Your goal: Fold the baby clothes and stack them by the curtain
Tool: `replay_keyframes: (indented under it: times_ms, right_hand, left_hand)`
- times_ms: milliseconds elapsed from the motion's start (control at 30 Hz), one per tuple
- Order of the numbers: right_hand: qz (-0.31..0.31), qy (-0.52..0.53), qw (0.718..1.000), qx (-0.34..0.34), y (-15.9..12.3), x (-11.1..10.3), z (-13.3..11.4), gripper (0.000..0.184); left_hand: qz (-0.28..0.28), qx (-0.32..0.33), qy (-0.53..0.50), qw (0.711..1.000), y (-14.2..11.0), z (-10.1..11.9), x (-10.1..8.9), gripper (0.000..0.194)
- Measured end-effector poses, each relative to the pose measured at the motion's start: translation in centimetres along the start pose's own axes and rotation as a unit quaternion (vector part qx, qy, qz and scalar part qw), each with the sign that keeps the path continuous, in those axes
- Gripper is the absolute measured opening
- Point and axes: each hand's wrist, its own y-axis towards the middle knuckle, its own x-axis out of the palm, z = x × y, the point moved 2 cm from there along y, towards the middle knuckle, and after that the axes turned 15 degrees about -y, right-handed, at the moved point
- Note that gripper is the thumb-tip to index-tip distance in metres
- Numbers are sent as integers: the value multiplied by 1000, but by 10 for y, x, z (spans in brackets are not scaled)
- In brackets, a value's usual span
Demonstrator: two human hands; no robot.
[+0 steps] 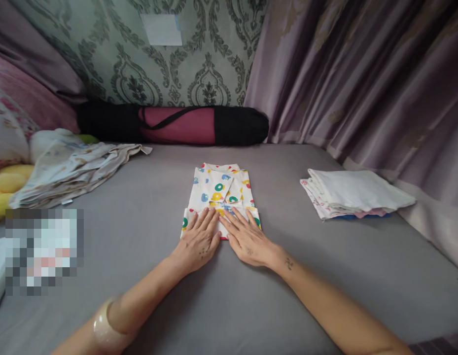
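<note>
A small white shirt (199, 195) with a colourful print lies folded on the grey sheet in front of me. Its lower edge is turned up in a band across the front, and the sleeves are folded in over the middle. My left hand (201, 236) rests flat on the left part of that band, fingers stretched out and pointing away from me. Beside it, my right hand (247, 236) presses flat on the right part, its fingers spread. The two hands are close together but apart, and they cover much of the band.
A stack of folded clothes (358, 192) sits at the right. On the left lies a loose heap of patterned cloth (84, 170) near yellow plush (10, 182). A black and maroon roll bag (177, 125) runs along the wall. Curtains (343, 74) hang at the right.
</note>
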Motion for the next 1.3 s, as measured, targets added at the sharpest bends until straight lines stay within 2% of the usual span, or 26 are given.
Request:
replay_keyframes:
  times_ms: [200,500,567,633,733,900,1000,1133,1200,1300]
  right_hand:
    - [-29,-18,999,43,-3,2,5,55]
    - [-26,-45,996,75,-9,8,10,59]
    - [-20,-45,996,73,-9,5,9,58]
    - [2,-50,995,83,-9,0,9,57]
    - [35,-60,990,125,-9,-2,11,58]
    - [-12,-32,985,169,-9,13,18,63]
    - [-23,-29,984,172,-8,14,18,63]
    - [27,-53,983,172,-6,4,12,60]
    - [46,-61,986,146,-4,3,8,59]
    - [27,-52,992,110,-2,6,5,57]
  left_hand:
    - [-5,-8,15,1000,-5,-11,-2,53]
    - [-16,-25,21,999,-9,-17,-5,58]
    - [-3,-23,20,1000,-8,-14,-8,57]
    - [36,-25,25,999,-6,-11,-13,58]
    - [81,-34,38,995,-5,-9,-15,60]
    - [49,-61,39,996,-6,-19,-2,65]
    - [49,-68,43,996,-6,-19,-2,65]
    - [78,-44,43,995,-3,-9,-10,62]
    - [62,-7,32,998,-2,-5,-9,59]
    - [21,16,14,1000,-1,-3,-5,56]
